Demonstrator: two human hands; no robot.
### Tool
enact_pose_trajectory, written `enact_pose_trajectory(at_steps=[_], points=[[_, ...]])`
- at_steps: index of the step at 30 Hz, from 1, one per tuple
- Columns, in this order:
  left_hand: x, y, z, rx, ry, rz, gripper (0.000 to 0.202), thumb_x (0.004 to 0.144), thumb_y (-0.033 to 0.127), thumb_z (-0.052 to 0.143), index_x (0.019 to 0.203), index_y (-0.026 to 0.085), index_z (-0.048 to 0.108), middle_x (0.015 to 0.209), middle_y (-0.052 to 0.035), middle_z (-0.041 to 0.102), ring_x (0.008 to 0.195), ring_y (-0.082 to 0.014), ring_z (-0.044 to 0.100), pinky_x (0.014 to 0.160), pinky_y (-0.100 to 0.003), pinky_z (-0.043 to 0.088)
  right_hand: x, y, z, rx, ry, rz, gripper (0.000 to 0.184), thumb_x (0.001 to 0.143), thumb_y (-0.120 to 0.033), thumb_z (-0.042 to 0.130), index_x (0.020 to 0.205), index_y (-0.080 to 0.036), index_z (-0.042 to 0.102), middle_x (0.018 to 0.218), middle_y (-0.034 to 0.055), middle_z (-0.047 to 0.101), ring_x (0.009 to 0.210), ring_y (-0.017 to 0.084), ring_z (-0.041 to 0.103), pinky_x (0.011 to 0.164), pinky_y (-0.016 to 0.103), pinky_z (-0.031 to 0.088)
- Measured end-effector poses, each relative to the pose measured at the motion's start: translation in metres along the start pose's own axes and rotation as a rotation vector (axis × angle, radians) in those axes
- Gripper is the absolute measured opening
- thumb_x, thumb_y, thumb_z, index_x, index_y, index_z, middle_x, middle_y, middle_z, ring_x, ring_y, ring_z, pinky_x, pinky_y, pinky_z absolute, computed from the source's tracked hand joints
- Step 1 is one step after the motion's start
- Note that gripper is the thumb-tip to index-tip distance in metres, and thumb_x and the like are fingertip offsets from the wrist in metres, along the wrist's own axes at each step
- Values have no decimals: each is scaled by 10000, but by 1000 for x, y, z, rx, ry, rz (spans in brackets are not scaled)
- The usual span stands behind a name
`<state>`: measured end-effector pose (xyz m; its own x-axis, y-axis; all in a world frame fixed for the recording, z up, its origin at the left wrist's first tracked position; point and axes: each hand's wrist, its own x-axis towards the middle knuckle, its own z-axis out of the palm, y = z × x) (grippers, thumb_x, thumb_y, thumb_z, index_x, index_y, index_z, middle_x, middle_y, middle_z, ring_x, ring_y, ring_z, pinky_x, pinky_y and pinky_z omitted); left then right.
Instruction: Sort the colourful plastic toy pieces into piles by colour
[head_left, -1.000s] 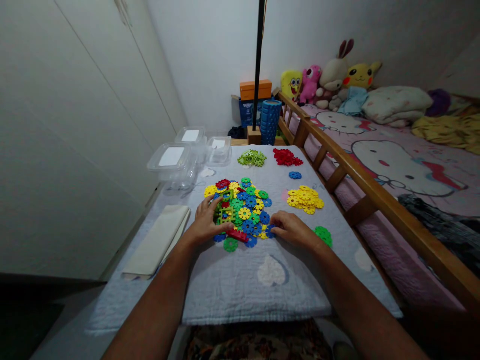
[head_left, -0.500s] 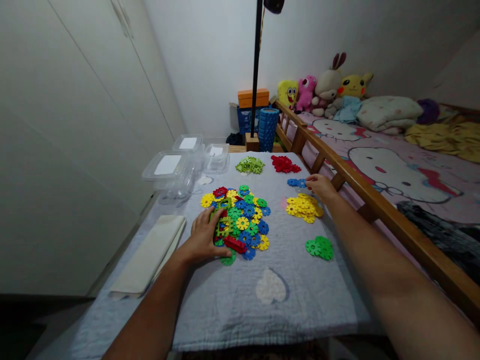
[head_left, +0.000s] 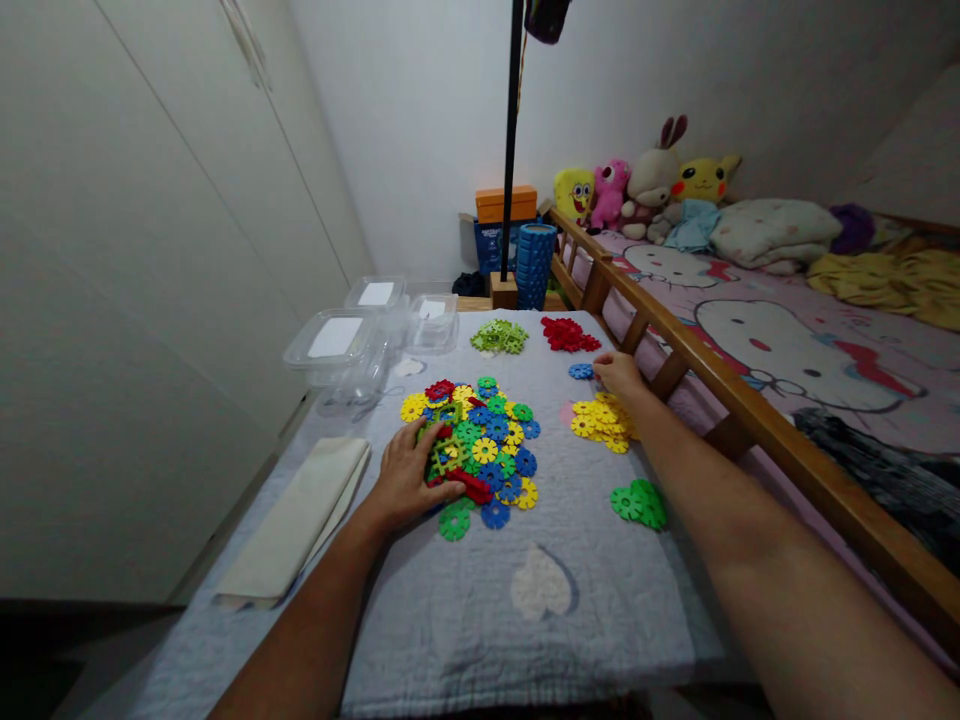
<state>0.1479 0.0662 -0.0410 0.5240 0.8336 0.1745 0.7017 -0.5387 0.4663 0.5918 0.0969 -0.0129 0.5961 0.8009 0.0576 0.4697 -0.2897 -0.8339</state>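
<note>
1. Pale cabinet door (head_left: pixel 150 300), cut off by frame
2. Folded fabric (head_left: pixel 296 525) along left edge of cloth-covered tabletop (head_left: pixel 442 630); clear boxes (head_left: pixel 334 342) toward far left corner, stacking hard to make out
3. Left hand (head_left: pixel 409 478) spread, hiding left side of mixed pile (head_left: pixel 485 450), mid-tabletop; cloth shows from there to near edge
4. Light-green pile (head_left: pixel 500 337) by far edge, red pile (head_left: pixel 570 335) at far right corner
5. Blue disc (head_left: pixel 579 371) near right edge; right hand (head_left: pixel 620 377) bunched at it, can't tell if pinching
6. Yellow pile (head_left: pixel 596 425) partly behind forearm, green discs (head_left: pixel 637 503) nearer
7. Bed rail (head_left: pixel 679 352) just beside right edge, tight
</note>
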Motion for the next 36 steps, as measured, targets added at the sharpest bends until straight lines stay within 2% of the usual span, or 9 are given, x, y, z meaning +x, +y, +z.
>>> enact_pose_trajectory(at_steps=[3, 7, 10, 15, 20, 24, 27, 32, 36], points=[[0, -1, 0, -1, 2, 13, 936, 690, 695, 729, 1477, 272, 453, 1539, -147, 353, 1414, -406, 351, 1167, -588, 304, -10, 11, -17, -170, 41, -51, 142, 752, -306, 651, 794, -172, 674, 745, 38, 698, 729, 180, 646, 658, 260, 486], [0, -3, 1, 2, 7, 19, 942, 696, 696, 725, 1488, 276, 438, 1537, -144, 349, 1414, -403, 351, 1172, -586, 301, -38, 21, -32, -368, -196, -246, 312, 845, -374, 588, 1012, -156, 737, 1091, 111, 734, 1027, 248, 659, 910, 337, 491], [0, -4, 1, 4, 7, 26, 929, 696, 704, 720, 1475, 274, 455, 1526, -143, 359, 1409, -403, 359, 1173, -584, 305, -63, 23, -32, -560, -328, -374, 488, 869, -486, 589, 1239, -187, 693, 1357, 139, 625, 1257, 299, 546, 1072, 411, 393], [1, -3, -1, 5, 4, 24, 937, 694, 715, 712, 1477, 270, 452, 1517, -143, 364, 1399, -400, 373, 1167, -585, 319, -87, 23, -25, -770, -378, -434, 540, 901, -574, 533, 1340, -281, 647, 1434, 116, 545, 1280, 307, 499, 1073, 433, 360], [1, -1, 0, 4, 18, 6, 955, 674, 693, 745, 1471, 243, 470, 1531, -160, 338, 1422, -418, 335, 1185, -591, 298, -90, 23, -25, -791, -348, -448, 521, 915, -553, 523, 1336, -271, 645, 1450, 122, 540, 1257, 318, 507, 1031, 446, 380], [0, -2, 1, 1, 27, 6, 968, 659, 698, 760, 1474, 273, 458, 1558, -147, 303, 1446, -425, 293, 1194, -610, 271, -95, 12, -24, -784, -263, -432, 528, 884, -548, 581, 1324, -266, 653, 1486, 123, 519, 1317, 350, 470, 1058, 482, 361], [0, -3, 0, 0, 8, 15, 1005, 635, 698, 780, 1482, 278, 442, 1569, -151, 291, 1452, -431, 282, 1193, -621, 262, -107, -8, -12, -731, -224, -477, 519, 880, -494, 613, 1336, -248, 641, 1498, 127, 511, 1353, 354, 439, 1082, 503, 344], [-1, -4, 0, 6, -16, 59, 1152, 539, 699, 835, 1521, 303, 381, 1574, -147, 286, 1454, -440, 277, 1189, -628, 262, -130, -42, 32, -661, -373, -621, 439, 893, -295, 605, 1327, -232, 633, 1470, 105, 549, 1318, 287, 481, 1088, 432, 349], [-2, -3, 2, 26, -8, 65, 1168, 532, 714, 830, 1524, 301, 371, 1568, -149, 292, 1455, -438, 271, 1191, -628, 253, -138, -55, 63, -672, -412, -603, 412, 888, -191, 564, 1290, -221, 647, 1380, 90, 621, 1219, 260, 541, 1024, 359, 376]])
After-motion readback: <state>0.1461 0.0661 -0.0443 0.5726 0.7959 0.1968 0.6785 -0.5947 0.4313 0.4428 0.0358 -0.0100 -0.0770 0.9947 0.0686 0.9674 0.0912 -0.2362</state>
